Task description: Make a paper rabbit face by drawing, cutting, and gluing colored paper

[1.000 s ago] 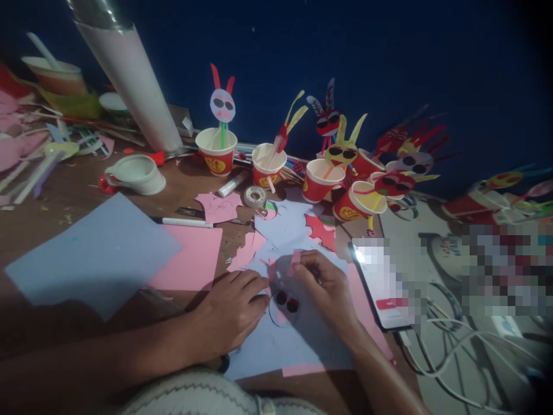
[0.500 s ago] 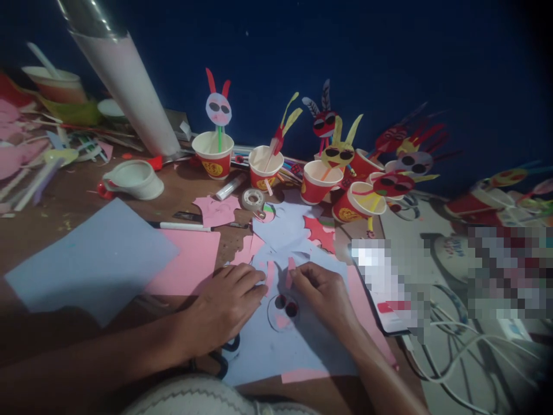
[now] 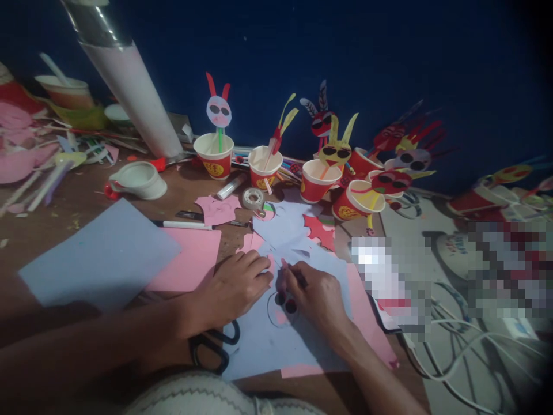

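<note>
A light blue paper sheet (image 3: 315, 340) lies in front of me, bearing a round paper face (image 3: 279, 316) with dark eyes and a pink patch. Just above the face, my right hand (image 3: 317, 291) pinches a small pink paper strip (image 3: 283, 266). My left hand (image 3: 242, 282) rests at the sheet's left side, fingers together beside another pink strip (image 3: 271, 264); whether it grips that strip is hidden. Black-handled scissors (image 3: 211, 350) lie partly under my left forearm.
Behind stand red and white cups (image 3: 213, 155) with paper animal faces on sticks. A tape roll (image 3: 253, 199), a marker (image 3: 188, 225), a white mug (image 3: 140, 180), and a phone (image 3: 380, 282) with cables surround the papers.
My right hand has moved slightly left with the pink strip, toward my left hand. My left hand has shifted a little up and right, and more of the scissors shows.
</note>
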{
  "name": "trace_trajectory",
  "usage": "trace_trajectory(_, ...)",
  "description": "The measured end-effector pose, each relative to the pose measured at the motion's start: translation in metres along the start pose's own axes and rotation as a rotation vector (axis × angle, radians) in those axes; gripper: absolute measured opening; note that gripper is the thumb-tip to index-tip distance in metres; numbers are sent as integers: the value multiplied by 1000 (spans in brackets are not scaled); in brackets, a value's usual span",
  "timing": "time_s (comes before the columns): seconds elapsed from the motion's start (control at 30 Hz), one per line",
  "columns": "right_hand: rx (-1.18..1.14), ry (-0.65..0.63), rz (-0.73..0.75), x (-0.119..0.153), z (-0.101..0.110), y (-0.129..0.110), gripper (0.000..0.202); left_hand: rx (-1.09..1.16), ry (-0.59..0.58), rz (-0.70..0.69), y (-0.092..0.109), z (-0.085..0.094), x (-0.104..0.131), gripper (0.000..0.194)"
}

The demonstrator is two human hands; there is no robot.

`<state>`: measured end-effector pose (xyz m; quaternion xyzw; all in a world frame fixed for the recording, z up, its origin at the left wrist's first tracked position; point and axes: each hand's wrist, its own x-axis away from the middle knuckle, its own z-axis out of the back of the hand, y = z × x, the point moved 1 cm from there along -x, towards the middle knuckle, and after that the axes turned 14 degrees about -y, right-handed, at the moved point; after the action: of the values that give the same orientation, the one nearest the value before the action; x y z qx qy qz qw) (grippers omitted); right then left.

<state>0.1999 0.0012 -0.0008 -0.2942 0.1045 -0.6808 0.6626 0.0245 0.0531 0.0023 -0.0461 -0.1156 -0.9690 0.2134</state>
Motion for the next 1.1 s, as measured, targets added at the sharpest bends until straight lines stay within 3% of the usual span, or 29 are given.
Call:
trace_trajectory(0.2,-47,21,-4,0,0,-2,28,18,-3,-11,-2,1,-9,18)
trace_trajectory(0.37,-266,10,-6,1,5,0,25,176,89,-35,0,8,-2,19)
trace_trajectory(0.5,-564,-37,6,3,13,-2,29,573,135,60,2,21,0,16)
trace_trajectory(0.67,-881,-92,-6,5,19,-7,29,1225,-103,231,7,30,-9,19)
trace_trajectory(0.8,-990,-94,6,7,18,-10,28,1496,-209,242,14,26,-16,27)
trace_trajectory(0.93,-1048,-104,28,7,15,-11,28,1583,-186,256,18,22,-19,27)
trace_trajectory(1.1,-1058,-36,59,9,17,-7,26,1394,-45,337,15,29,-19,20)
